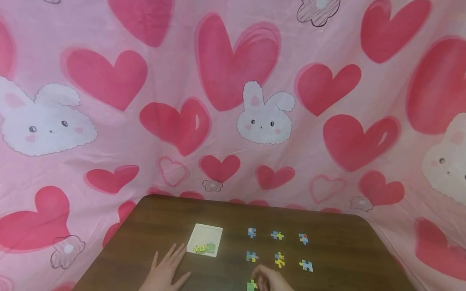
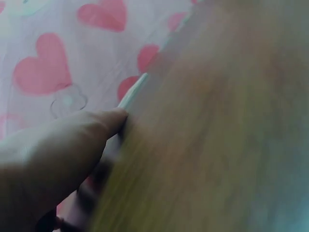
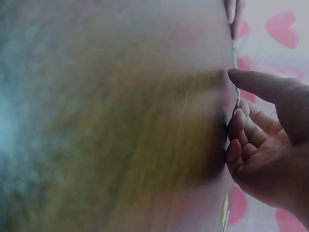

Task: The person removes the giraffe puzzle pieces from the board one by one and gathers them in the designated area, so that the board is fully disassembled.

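Observation:
On the dark wooden table lies a small white puzzle tray (image 1: 207,231). Joined yellow and green jigsaw pieces (image 1: 204,247) sit along its near edge. My left hand (image 1: 165,268) rests beside the tray with spread fingers, fingertips right at its left edge. My right hand (image 1: 268,278) is low at the near side, fingers loosely bent beside a green jigsaw piece (image 1: 251,285). In the right wrist view, the thumb (image 3: 256,84) stands apart from the bent fingers at table level. The table surface blurs most of both wrist views.
Several loose jigsaw pieces lie in two rows right of the tray, among them a yellow one (image 1: 279,260) and a pale blue one (image 1: 306,265). A pink cloth (image 1: 222,137) with hearts and rabbits hangs behind and around the table (image 1: 174,210).

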Action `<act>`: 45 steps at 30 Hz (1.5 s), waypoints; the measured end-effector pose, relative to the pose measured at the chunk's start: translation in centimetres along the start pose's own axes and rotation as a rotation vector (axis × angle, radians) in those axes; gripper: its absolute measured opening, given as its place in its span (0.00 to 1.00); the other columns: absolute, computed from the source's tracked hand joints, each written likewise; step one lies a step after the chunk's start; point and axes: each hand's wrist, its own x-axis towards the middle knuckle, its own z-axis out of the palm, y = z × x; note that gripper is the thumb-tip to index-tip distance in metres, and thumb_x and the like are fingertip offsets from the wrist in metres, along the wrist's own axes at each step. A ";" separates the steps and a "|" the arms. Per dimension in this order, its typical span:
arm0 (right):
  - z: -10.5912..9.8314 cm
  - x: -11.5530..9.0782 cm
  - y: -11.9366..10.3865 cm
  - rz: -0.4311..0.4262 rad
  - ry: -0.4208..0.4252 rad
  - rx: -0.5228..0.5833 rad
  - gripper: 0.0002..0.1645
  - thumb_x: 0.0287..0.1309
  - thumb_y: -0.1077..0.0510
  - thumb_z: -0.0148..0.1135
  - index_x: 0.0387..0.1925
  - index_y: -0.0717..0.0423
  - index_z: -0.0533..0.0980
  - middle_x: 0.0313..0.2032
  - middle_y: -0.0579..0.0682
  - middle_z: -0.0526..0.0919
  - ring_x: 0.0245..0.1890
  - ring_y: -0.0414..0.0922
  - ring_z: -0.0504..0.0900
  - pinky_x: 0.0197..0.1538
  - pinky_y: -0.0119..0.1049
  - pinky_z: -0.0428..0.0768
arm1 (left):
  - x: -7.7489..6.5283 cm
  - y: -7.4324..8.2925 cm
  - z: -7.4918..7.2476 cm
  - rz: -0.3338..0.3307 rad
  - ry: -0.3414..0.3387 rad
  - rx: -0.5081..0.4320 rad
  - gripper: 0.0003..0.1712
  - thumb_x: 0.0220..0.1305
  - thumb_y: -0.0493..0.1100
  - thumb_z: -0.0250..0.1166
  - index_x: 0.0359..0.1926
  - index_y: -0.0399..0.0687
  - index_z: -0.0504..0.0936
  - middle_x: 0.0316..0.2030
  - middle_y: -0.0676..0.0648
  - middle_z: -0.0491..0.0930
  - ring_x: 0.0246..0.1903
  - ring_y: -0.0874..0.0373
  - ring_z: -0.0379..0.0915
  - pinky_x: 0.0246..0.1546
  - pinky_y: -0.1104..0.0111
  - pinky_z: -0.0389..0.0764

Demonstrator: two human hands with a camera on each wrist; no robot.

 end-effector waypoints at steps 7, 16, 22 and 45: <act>0.5 -0.5 -2.2 0.000 0.008 -0.044 0.14 0.65 0.61 0.68 0.50 0.62 0.81 0.26 0.33 0.75 0.24 0.27 0.71 0.30 0.24 0.70 | 0.3 0.5 -1.1 -0.032 -0.139 0.002 0.49 0.65 0.70 0.72 0.77 0.45 0.77 0.77 0.46 0.77 0.78 0.38 0.71 0.71 0.17 0.59; 0.9 -0.8 -3.5 -0.031 0.069 -0.121 0.16 0.61 0.65 0.69 0.50 0.63 0.79 0.26 0.33 0.73 0.24 0.27 0.70 0.28 0.26 0.70 | 0.9 1.3 -2.6 -0.029 -0.201 0.022 0.50 0.66 0.71 0.71 0.77 0.44 0.76 0.77 0.45 0.77 0.77 0.37 0.72 0.69 0.17 0.63; 1.0 0.5 -2.0 -0.023 0.110 -0.106 0.24 0.62 0.57 0.77 0.57 0.53 0.79 0.27 0.33 0.76 0.23 0.27 0.72 0.29 0.25 0.74 | 1.3 1.7 -3.5 -0.014 -0.239 0.015 0.50 0.66 0.69 0.72 0.77 0.41 0.76 0.77 0.42 0.77 0.77 0.35 0.72 0.66 0.15 0.63; 6.2 13.1 -11.8 -0.210 0.159 -0.239 0.32 0.50 0.64 0.86 0.56 0.63 0.80 0.31 0.55 0.81 0.27 0.31 0.71 0.32 0.27 0.74 | 1.2 1.5 -3.1 -0.024 -0.229 0.023 0.50 0.66 0.70 0.73 0.77 0.43 0.77 0.77 0.43 0.77 0.77 0.35 0.72 0.66 0.14 0.63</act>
